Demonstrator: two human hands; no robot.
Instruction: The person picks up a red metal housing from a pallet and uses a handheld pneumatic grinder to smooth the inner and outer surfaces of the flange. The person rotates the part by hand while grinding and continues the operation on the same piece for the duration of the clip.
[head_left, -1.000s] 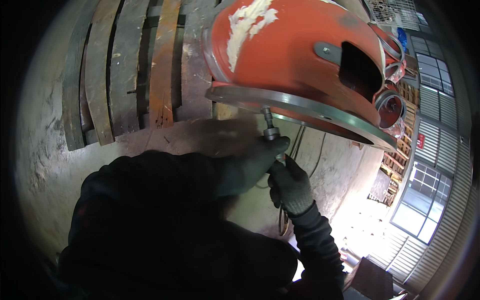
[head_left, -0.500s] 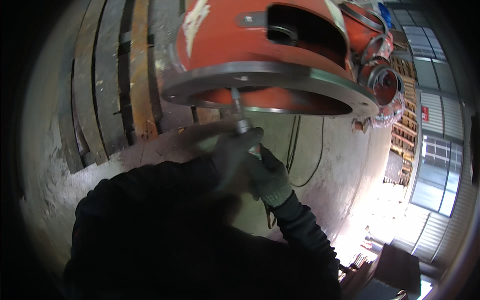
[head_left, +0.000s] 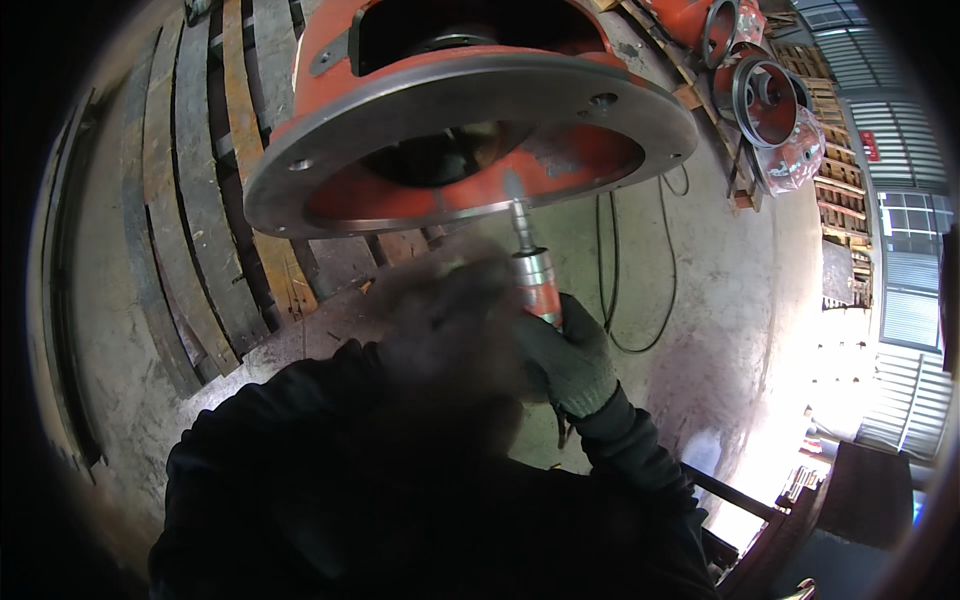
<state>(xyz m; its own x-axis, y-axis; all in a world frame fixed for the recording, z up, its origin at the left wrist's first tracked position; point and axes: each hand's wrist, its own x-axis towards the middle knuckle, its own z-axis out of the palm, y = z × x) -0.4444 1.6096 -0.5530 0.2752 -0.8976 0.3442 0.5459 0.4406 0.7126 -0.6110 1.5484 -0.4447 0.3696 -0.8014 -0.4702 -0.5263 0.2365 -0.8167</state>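
My gloved right hand [head_left: 575, 365] is wrapped round the red and silver body of a die grinder [head_left: 535, 275]. Its pointed bit reaches up to the near rim of a flange and overlaps the opening in my view; whether it touches metal I cannot tell. My gloved left hand [head_left: 450, 305] is a blur close beside the grinder's left side, its fingers smeared by motion. Above both hands is a large orange-red casting [head_left: 315, 105] with a bare grey ring flange [head_left: 400, 100]. Bolt holes pierce this flange, and a dark window opens in the wall behind it.
A wooden slatted pallet [head_left: 205, 190] lies at the left. Dark hoses [head_left: 603, 260] loop over the concrete floor [head_left: 700, 330] beyond my right hand. More orange castings [head_left: 765, 100] stand at the far right, near stacked pallets [head_left: 838, 200]. A dark box-like object [head_left: 870, 495] sits at the lower right.
The casting sits further left and higher in view, with more of its flange face showing. The grinder has shifted right along the rim, and my left hand has come off its front end.
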